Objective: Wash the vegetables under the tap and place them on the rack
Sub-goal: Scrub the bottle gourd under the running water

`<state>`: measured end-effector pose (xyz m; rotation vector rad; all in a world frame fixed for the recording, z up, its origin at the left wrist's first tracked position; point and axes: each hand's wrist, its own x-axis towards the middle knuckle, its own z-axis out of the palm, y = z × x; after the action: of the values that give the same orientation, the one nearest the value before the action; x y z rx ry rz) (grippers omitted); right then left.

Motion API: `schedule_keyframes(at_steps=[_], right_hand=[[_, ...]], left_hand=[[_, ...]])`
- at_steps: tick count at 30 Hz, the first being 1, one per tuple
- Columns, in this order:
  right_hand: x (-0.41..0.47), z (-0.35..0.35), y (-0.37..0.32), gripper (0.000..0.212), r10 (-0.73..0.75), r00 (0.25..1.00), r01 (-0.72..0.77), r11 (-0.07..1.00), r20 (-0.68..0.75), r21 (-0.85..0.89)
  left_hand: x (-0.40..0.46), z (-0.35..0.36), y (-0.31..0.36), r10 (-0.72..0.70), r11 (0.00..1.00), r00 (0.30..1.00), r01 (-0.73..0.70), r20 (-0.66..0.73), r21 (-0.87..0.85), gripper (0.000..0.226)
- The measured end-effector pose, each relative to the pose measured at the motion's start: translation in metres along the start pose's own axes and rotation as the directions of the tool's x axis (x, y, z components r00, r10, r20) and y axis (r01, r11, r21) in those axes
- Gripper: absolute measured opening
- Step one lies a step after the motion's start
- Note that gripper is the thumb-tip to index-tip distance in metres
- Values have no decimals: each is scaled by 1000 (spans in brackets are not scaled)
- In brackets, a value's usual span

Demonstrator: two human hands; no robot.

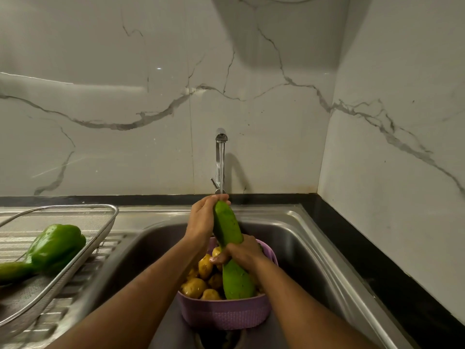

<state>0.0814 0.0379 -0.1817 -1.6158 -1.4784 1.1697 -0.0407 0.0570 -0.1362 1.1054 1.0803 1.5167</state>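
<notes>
Two bare forearms reach forward from the bottom edge over a steel sink [314,248]. Nearest, a purple plastic basket [224,313] stands in the sink basin, filled with wet yellow-brown potatoes [205,267]. A long green gourd [230,250] rises at a slant out of the basket, its thick end down among the potatoes and its narrow end up.

The right hand [241,251] has its fingers curled around the middle of the gourd, just above the basket. Farther back, the left hand [203,217] grips the gourd's upper end, fingers wrapped around its tip. That tip sits directly under a stream of water falling from a chrome tap [221,157], which is mounted at the back of the sink against the wall.

To the left, on the ribbed steel draining board [83,273], lies a wire mesh rack [100,222]. A green bell pepper [56,246] rests in the rack, and beside it another green vegetable [12,270], cut off by the left edge.

A black counter edge [364,235] runs behind and to the right of the sink. Beyond it stand white marble-patterned wall tiles [125,96] with grey veins.
</notes>
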Motion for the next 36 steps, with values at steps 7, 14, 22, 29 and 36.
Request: schedule_keyframes(at_steps=[7,14,22,29,36], right_hand=[[2,3,1,38,-35,999,35,999,-20,-33],[15,0,12,49,41,999,-40,998,-25,40],[5,4,1,45,-2,1000,1,1000,-19,-29],[12,-1,8,65,75,997,-75,996,-2,51],[15,1,10,59,76,997,-77,996,15,55]], left_hand=[[5,-6,-1,-123,971,991,132,54,-201,31],[-7,0,-1,0,1000,988,1,157,-3,29],[4,-5,-1,-7,997,1000,8,-6,76,35],[0,-9,1,18,1000,968,-12,252,-25,29],[-5,-11,-1,56,984,962,-98,268,147,29]])
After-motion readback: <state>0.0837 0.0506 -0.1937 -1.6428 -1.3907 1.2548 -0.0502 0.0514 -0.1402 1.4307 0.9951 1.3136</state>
